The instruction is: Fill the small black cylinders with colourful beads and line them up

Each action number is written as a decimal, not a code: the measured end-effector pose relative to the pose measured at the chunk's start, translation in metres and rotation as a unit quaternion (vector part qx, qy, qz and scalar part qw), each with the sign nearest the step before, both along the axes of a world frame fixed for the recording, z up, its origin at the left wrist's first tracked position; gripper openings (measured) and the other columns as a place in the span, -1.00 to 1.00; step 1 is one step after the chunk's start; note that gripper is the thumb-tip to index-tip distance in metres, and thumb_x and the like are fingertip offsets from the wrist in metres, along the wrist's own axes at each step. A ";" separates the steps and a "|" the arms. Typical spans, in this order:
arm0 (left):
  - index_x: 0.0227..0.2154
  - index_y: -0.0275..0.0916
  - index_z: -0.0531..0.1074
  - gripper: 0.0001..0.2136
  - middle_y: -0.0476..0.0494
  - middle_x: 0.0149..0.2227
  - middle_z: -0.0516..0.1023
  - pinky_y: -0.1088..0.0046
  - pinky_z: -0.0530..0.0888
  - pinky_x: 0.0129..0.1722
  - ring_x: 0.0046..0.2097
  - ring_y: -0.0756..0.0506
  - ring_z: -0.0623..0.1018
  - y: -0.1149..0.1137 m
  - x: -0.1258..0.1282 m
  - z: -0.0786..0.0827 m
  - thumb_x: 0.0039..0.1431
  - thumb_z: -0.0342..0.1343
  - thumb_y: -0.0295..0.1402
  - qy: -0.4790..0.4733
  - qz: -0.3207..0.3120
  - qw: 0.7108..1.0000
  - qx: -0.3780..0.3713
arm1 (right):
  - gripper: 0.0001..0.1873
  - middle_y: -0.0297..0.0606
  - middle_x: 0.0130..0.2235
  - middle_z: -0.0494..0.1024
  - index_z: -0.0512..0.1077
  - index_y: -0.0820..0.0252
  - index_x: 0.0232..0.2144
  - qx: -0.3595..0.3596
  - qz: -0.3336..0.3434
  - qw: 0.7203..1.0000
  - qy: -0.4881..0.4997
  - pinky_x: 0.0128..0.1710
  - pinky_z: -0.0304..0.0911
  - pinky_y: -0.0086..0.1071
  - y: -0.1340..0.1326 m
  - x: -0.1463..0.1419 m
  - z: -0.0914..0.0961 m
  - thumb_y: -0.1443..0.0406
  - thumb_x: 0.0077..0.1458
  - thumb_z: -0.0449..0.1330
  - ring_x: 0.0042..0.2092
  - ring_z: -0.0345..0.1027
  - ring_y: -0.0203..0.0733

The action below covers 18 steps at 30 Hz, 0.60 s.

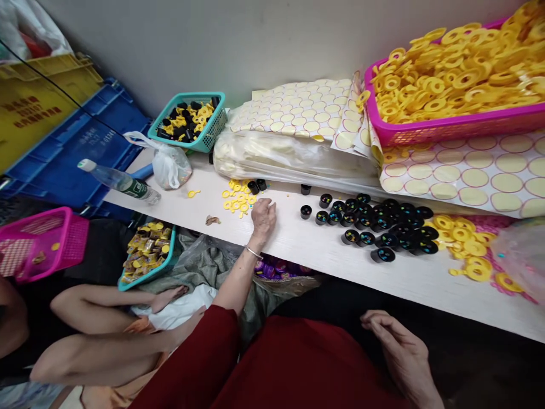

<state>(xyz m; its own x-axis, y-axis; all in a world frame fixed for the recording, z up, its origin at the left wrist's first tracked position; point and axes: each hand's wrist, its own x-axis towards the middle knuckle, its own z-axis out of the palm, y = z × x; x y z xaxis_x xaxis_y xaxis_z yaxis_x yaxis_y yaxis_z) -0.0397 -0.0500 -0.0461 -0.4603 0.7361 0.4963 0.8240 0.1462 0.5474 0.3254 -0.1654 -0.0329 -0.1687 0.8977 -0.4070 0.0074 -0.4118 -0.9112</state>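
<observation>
My left hand (264,218) rests on the white table with its fingers curled in; whatever may be inside is hidden. Just beyond it are two small black cups (257,186) and a loose patch of yellow ring tabs (239,199). My right hand (400,352) hovers over my lap, below the table edge, thumb and fingers drawn together. What it may hold does not show. To the right of my left hand stands a cluster of small black cups (365,238) with coloured bits inside. More yellow rings (464,241) lie at the cluster's right end.
A pink basket (426,130) heaped with yellow rings stands on sticker sheets (477,176) at back right. A teal basket (217,125), knotted plastic bag (170,166) and water bottle (123,183) sit leftward. Another person's bare legs (106,355) extend at lower left.
</observation>
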 end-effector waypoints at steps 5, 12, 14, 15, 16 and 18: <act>-0.41 -0.22 0.41 -0.87 -0.16 -0.32 0.49 0.33 0.38 -0.17 -0.22 -0.11 0.45 -0.003 -0.024 -0.002 0.06 0.00 -0.54 0.040 -0.016 0.998 -0.040 | -0.74 -0.21 -0.35 0.45 0.45 0.20 -0.52 0.051 0.141 0.988 -0.033 -0.34 0.28 -0.45 0.005 -0.023 0.014 0.11 -0.05 0.26 -0.33 0.31 -0.24; -0.46 -0.22 0.40 -0.79 -0.15 -0.38 0.47 0.37 0.37 -0.21 -0.27 -0.10 0.43 0.023 -0.029 0.009 0.04 -0.10 -0.60 0.041 -0.013 0.999 -0.025 | -0.77 -0.24 -0.39 0.42 0.42 0.17 -0.49 0.155 0.262 0.952 -0.035 -0.37 0.24 -0.44 0.019 -0.060 0.032 0.15 0.07 0.16 -0.37 0.28 -0.27; -0.48 -0.24 0.40 -0.77 -0.19 -0.33 0.48 0.36 0.37 -0.19 -0.23 -0.11 0.43 0.039 -0.026 0.013 -0.01 -0.11 -0.62 0.076 -0.094 0.991 -0.060 | -0.78 -0.24 -0.39 0.42 0.41 0.17 -0.48 0.179 0.277 0.943 -0.034 -0.36 0.24 -0.43 0.024 -0.069 0.035 0.16 0.08 0.15 -0.37 0.28 -0.26; -0.48 -0.24 0.40 -0.77 -0.21 -0.32 0.49 0.36 0.37 -0.18 -0.22 -0.12 0.43 0.047 -0.023 0.016 -0.04 -0.11 -0.63 0.093 -0.130 0.984 -0.081 | -0.78 -0.24 -0.40 0.41 0.41 0.17 -0.49 0.186 0.284 0.940 -0.032 -0.36 0.24 -0.43 0.025 -0.074 0.036 0.16 0.09 0.15 -0.37 0.28 -0.26; -0.49 -0.24 0.41 -0.77 -0.22 -0.32 0.49 0.35 0.37 -0.17 -0.21 -0.14 0.43 0.056 -0.019 0.020 -0.05 -0.10 -0.63 0.108 -0.162 0.975 -0.104 | -0.77 -0.24 -0.40 0.41 0.40 0.17 -0.49 0.189 0.290 0.938 -0.030 -0.37 0.23 -0.42 0.026 -0.077 0.037 0.16 0.09 0.14 -0.38 0.27 -0.26; -0.48 -0.25 0.43 -0.77 -0.22 -0.32 0.50 0.34 0.37 -0.15 -0.20 -0.15 0.43 0.070 -0.012 0.027 -0.09 -0.09 -0.62 0.123 -0.204 0.961 -0.143 | -0.74 -0.24 -0.42 0.40 0.39 0.18 -0.51 0.190 0.295 0.936 -0.028 -0.38 0.23 -0.42 0.026 -0.082 0.037 0.14 0.11 0.12 -0.38 0.25 -0.26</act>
